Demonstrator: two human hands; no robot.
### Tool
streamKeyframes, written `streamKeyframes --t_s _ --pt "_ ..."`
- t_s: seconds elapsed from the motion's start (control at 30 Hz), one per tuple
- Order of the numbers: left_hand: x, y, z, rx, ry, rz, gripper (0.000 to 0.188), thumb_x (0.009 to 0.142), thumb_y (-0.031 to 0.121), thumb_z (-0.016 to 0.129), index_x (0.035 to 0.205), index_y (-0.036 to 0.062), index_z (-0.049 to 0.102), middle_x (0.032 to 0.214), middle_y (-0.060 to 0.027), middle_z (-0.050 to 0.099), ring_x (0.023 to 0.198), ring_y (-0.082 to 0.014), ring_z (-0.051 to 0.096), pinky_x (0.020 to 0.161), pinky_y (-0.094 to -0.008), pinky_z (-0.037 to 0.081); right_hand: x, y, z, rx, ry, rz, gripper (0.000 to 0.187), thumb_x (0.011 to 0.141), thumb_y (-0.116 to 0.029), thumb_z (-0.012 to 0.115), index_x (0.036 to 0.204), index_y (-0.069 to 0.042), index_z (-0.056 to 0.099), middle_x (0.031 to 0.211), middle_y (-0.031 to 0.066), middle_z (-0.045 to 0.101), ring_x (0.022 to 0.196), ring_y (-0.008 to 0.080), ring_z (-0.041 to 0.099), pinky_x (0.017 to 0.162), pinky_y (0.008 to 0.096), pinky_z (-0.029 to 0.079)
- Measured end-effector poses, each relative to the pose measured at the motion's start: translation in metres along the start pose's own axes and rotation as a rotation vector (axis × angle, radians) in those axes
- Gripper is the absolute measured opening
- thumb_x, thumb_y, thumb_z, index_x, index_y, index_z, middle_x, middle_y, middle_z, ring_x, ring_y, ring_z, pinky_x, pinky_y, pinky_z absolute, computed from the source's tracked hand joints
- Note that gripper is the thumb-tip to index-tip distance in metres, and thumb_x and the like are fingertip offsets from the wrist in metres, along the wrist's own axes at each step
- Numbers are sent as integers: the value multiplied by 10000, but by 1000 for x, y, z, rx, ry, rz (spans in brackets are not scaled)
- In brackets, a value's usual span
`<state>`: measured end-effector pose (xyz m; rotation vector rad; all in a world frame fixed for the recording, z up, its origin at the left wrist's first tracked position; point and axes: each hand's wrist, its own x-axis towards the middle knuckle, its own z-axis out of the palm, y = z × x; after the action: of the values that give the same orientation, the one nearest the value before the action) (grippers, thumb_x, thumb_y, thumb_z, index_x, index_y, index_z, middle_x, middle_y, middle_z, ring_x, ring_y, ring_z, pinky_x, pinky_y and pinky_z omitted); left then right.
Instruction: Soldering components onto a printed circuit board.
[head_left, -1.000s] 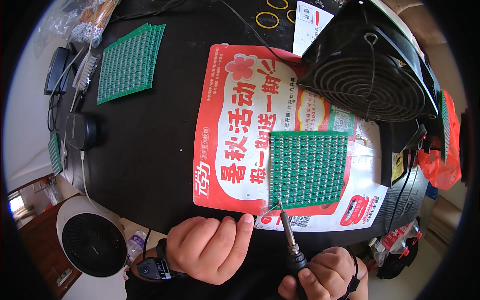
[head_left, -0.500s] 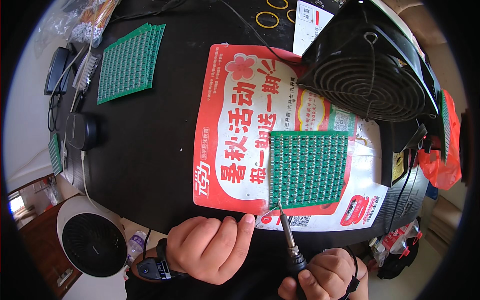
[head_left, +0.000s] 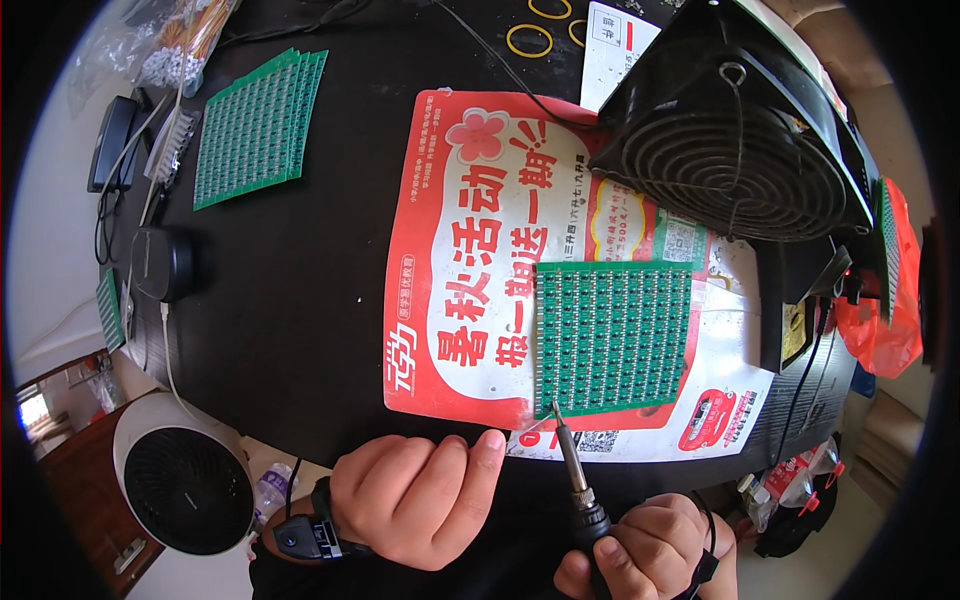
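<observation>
A green circuit board panel point(head_left: 615, 335) with rows of small parts lies on a red and white printed sheet point(head_left: 410, 240). My right hand point(head_left: 650, 550) is closed around the handle of a soldering iron point(head_left: 588, 515), whose tip meets the panel near its lower left corner. Left of the iron, my left hand point(head_left: 415, 495) pinches a thin strand that looks like solder wire point(head_left: 534, 424). This strand runs from the fingertips towards the iron's tip. Whether the strand touches the tip is too small to tell.
At the far left lies a stack of green panels point(head_left: 255, 130). A black fan with a wire grille point(head_left: 735, 180) stands at the far right, close to the panel. A black adapter point(head_left: 162, 263) with a cable sits left, yellow rubber bands point(head_left: 529, 41) at the back.
The iron's tip has shifted slightly up along the panel's lower left corner. Both hands keep their grips, and the whole view has drifted a little.
</observation>
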<state>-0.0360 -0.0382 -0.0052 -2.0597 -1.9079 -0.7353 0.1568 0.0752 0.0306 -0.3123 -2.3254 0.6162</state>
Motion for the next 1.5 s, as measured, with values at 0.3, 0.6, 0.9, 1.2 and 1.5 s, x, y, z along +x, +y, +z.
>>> streamKeyframes --t_s 0.3,0.6,0.9,1.2,1.5 --pt "-2 6 -11 80 -17 -59 212 803 62 726 1013 35 730 651 5 467 525 -142 420 444 -260 345 -1 1 0 3 -13 -25 185 769 -65 730 870 7 592 677 52 521 533 170 504 445 275 418" --pt "-2 11 -1 72 3 -67 217 788 73 677 992 17 728 655 7 501 512 -136 415 461 -269 307 0 2 0 6 -12 9 223 780 -61 729 932 25 590 668 53 517 538 174 511 455 281 424" --pt "-1 12 4 77 -3 -84 220 801 70 692 1011 27 737 653 36 462 563 -92 382 458 -210 340 -2 2 0 24 -3 26 217 803 -64 727 941 27 586 678 59 533 540 177 523 465 285 439" --pt "1 10 1 26 -32 -49 232 787 57 679 1008 7 729 668 15 494 553 -113 410 449 -224 347 -4 -1 -3 33 2 8 209 803 -70 727 925 19 583 669 57 531 532 173 519 460 279 436" --pt "-1 10 -1 12 -51 -28 235 781 52 651 997 -12 716 668 -3 514 562 -142 436 464 -242 360 -5 1 -2 54 22 -22 193 797 -63 733 897 13 586 664 56 526 530 173 511 460 273 433"
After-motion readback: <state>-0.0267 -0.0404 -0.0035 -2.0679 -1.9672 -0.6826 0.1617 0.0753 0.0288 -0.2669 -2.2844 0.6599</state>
